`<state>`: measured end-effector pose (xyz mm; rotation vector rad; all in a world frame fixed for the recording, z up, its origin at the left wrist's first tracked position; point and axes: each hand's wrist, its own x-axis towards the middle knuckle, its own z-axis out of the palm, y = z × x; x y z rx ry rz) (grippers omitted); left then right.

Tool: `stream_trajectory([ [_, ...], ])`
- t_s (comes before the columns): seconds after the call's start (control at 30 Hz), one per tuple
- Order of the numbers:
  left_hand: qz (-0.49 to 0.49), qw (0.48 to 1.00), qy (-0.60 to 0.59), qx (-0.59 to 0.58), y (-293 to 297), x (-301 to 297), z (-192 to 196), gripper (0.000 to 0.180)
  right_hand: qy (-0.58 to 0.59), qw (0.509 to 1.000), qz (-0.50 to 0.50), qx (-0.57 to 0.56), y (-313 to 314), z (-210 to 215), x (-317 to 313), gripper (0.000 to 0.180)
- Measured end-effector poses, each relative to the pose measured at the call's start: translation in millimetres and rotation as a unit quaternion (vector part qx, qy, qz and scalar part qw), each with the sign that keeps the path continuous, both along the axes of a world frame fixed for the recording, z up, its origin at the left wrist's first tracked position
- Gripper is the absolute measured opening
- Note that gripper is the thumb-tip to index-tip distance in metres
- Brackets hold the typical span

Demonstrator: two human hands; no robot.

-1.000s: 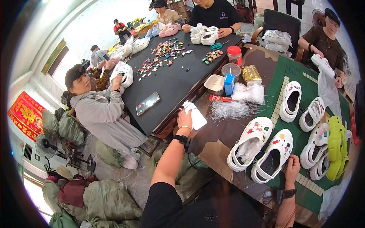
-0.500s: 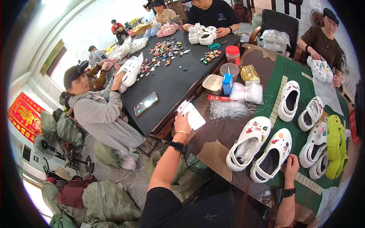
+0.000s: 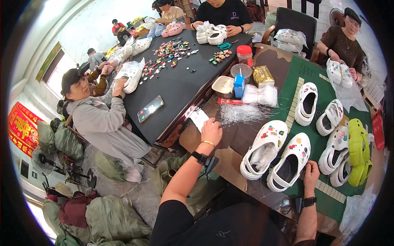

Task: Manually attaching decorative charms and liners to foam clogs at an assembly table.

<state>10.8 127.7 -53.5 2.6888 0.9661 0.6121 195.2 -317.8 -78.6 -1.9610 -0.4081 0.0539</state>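
Two white clogs with colourful charms lie side by side before me, the far one (image 3: 264,143) and the near one (image 3: 303,148). My right hand (image 3: 311,176) is beside the near clog's outer side, fingers curled together; whatever they hold is hidden. Thin clear strands show around that clog's opening. My left hand (image 3: 211,133) is over the brown tabletop at the end of a white card (image 3: 198,118), its fingers bent and somewhat apart. Near its fingertips spreads a bundle of thin clear plastic strands (image 3: 242,115).
More white clogs (image 3: 307,104) and a lime-green pair (image 3: 359,151) occupy the green mat (image 3: 291,69). A blue carton (image 3: 239,86), plastic tubs and a red-lidded jar (image 3: 244,55) stand farther back. Co-workers handle clogs around the black table (image 3: 176,88), where loose charms and a phone lie.
My left hand has moved right, from the white card's left edge to its right end near the strands. The card has shifted left. My right hand stays beside the near clog.
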Motion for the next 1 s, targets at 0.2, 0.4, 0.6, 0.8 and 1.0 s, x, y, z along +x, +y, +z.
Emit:
stream_trajectory([
  [0.2, -0.007, 0.998, 0.024, 0.064, -15, 27, -8, 0.021, -0.006, 1.000, -0.009, -0.007, 0, 2, -1, 0.013],
  [0.4, 0.007, 0.997, 0.023, 0.077, -17, 32, -19, 0.016, -0.018, 1.000, -0.001, -0.007, 0, 1, 0, 0.013],
  [0.6, 0.006, 0.998, -0.030, 0.062, -25, 31, -5, 0.015, -0.041, 0.999, 0.000, 0.020, 1, 3, -2, 0.013],
  [0.8, 0.026, 0.997, -0.072, 0.021, -25, 27, 9, 0.012, -0.050, 0.999, 0.007, 0.005, 2, 4, -2, 0.012],
  [1.0, 0.006, 0.998, -0.060, -0.032, -21, 23, 8, 0.022, -0.050, 0.998, 0.010, 0.019, 4, 5, -4, 0.011],
])
